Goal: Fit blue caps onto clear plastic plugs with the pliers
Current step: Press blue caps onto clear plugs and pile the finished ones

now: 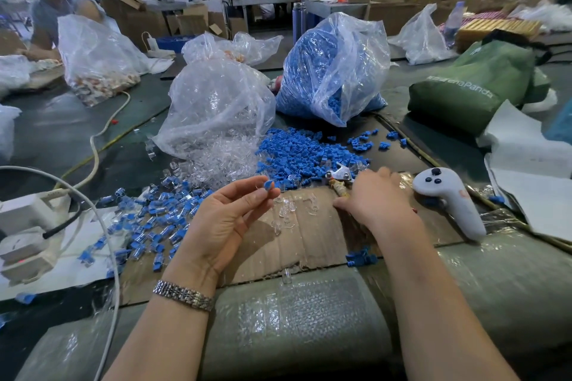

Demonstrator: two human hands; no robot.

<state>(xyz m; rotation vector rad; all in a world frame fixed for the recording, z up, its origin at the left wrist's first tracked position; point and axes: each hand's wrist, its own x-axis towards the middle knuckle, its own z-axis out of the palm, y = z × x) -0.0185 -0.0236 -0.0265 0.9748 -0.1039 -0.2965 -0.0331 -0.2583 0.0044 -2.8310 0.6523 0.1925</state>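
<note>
My left hand (229, 213) is raised palm up over the cardboard sheet (312, 244) and pinches a blue cap (268, 185) with a clear plug between thumb and fingertips. My right hand (374, 198) lies palm down on the handles of the pliers (340, 176), whose metal jaws stick out toward the loose blue caps (303, 151). A few clear plugs (286, 210) lie on the cardboard between my hands. Finished blue-capped plugs (158, 219) are heaped to the left.
A bag of clear plugs (216, 108) and a bag of blue caps (331, 68) stand behind the piles. A white controller (448, 198) lies at the right, a power strip (28, 244) with cables at the left. Another person works at the far left.
</note>
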